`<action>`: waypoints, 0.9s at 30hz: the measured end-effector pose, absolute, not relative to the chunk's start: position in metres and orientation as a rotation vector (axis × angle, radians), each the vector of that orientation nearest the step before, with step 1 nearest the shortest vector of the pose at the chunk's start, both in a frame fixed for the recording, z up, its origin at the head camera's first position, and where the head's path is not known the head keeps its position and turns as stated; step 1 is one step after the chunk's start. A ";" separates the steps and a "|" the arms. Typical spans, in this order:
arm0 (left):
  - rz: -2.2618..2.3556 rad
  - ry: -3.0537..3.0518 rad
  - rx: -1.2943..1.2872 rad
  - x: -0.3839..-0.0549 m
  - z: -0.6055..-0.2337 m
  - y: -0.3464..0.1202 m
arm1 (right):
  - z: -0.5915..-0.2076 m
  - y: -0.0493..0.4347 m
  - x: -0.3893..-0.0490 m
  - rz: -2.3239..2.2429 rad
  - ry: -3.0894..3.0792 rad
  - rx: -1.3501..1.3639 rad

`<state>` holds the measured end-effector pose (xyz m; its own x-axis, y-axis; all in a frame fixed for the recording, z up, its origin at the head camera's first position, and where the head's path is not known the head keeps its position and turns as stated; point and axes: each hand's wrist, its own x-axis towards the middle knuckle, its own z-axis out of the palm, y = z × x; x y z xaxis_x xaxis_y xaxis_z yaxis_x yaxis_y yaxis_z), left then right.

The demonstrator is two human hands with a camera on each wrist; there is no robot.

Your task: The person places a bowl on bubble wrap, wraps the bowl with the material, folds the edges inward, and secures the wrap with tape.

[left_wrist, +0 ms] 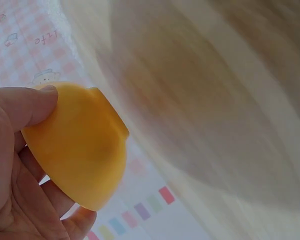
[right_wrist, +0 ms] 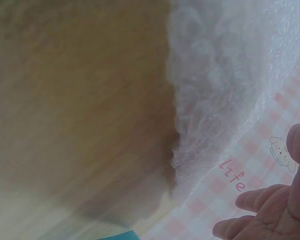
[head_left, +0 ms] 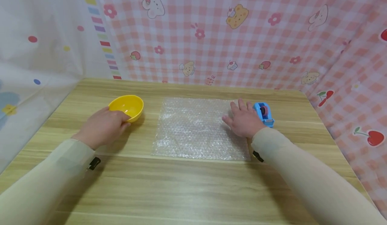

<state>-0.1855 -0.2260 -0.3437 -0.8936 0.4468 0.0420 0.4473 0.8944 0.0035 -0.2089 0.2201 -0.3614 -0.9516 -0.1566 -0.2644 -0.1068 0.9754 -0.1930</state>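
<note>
A yellow bowl (head_left: pixel 130 104) is gripped at its near left side by my left hand (head_left: pixel 104 126). In the left wrist view the thumb lies on the outside of the bowl (left_wrist: pixel 85 150) and the other fingers curl at its rim; its foot ring faces the table, with a gap and a shadow below. My right hand (head_left: pixel 245 121), fingers spread and holding nothing, is over the right edge of a clear sheet of bubble wrap (head_left: pixel 193 129) lying flat. Just right of that hand stands a blue tape dispenser (head_left: pixel 267 121) with a pinkish roll in it.
The wooden table (head_left: pixel 181 191) meets a pink checked cloth (head_left: pixel 187 33) with cartoon prints at its back edge. Another hanging cloth (head_left: pixel 356 107) borders the right side, and a white one (head_left: pixel 45 60) the left.
</note>
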 end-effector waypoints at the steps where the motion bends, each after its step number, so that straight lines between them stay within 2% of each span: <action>1: -0.016 -3.013 -0.719 -0.186 -0.343 -0.224 | -0.361 0.220 -0.209 -0.254 2.843 -0.194; 27: -0.078 -2.965 -0.869 -0.198 -0.338 -0.160 | -0.359 0.217 -0.208 -0.267 2.833 -0.162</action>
<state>-0.1981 -0.1605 -0.3379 -0.8406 0.5379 0.0629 0.5405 0.8407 0.0338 -0.2083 0.2174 -0.3589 -0.9515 -0.1373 -0.2755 -0.0835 0.9766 -0.1984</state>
